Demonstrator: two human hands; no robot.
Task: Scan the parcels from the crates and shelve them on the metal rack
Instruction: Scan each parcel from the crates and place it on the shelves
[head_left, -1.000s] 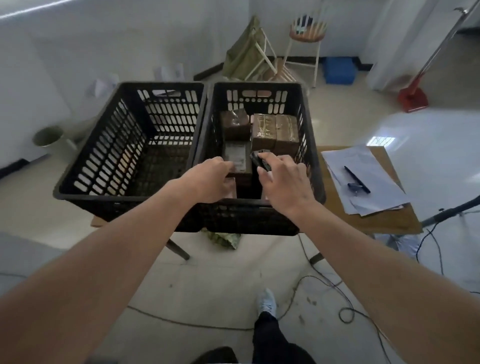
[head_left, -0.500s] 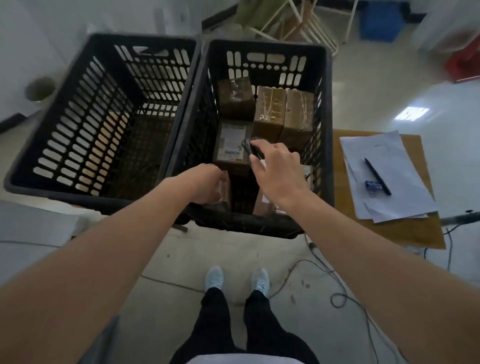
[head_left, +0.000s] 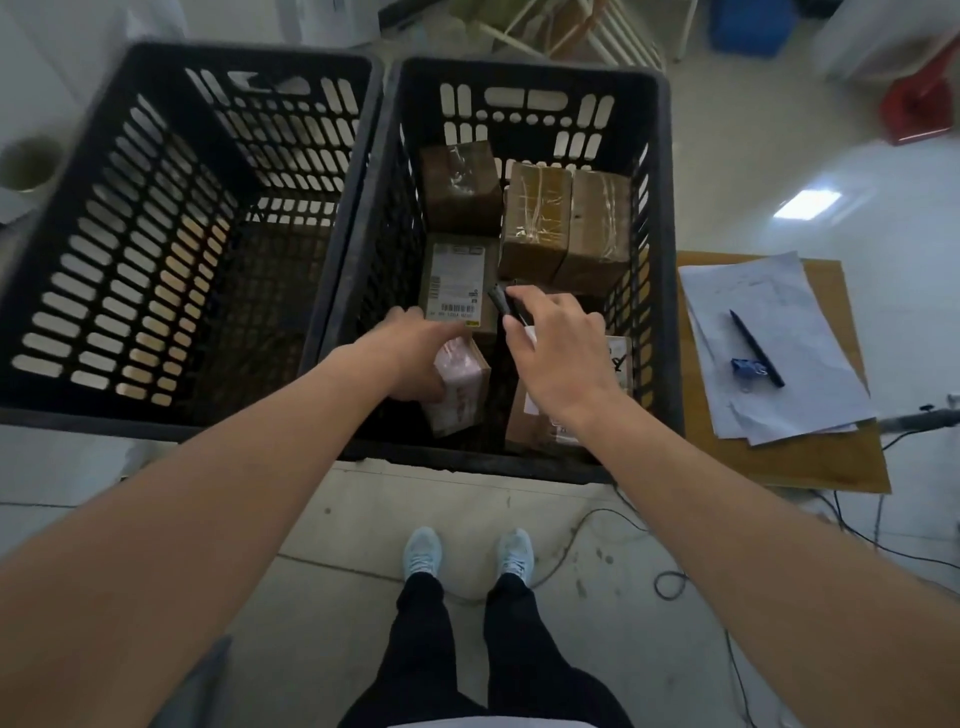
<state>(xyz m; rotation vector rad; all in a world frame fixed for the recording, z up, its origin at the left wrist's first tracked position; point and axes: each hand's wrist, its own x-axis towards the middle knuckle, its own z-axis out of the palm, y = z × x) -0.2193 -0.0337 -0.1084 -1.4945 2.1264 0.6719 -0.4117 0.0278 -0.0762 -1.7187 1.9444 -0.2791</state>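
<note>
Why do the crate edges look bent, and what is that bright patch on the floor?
Head view: the wide-angle lens bows the right crate and left crate; the bright patch is glare on the shiny floor; the far corners are smeared, and the crate's depths around the left hand and right hand lie in shadow.

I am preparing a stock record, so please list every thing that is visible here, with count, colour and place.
crates: two, black, side by side; the left one shows no parcels.
parcels: at least six, brown, some with white labels, in the right crate.
scanner: one, dark, small, in the right hand.
papers: a stack, white, on the brown board at right.
pen: one, dark, on the papers.
clip: one, blue, beside the pen.
left hand: grips a pinkish-labelled parcel.
right hand: holds the scanner.
</note>
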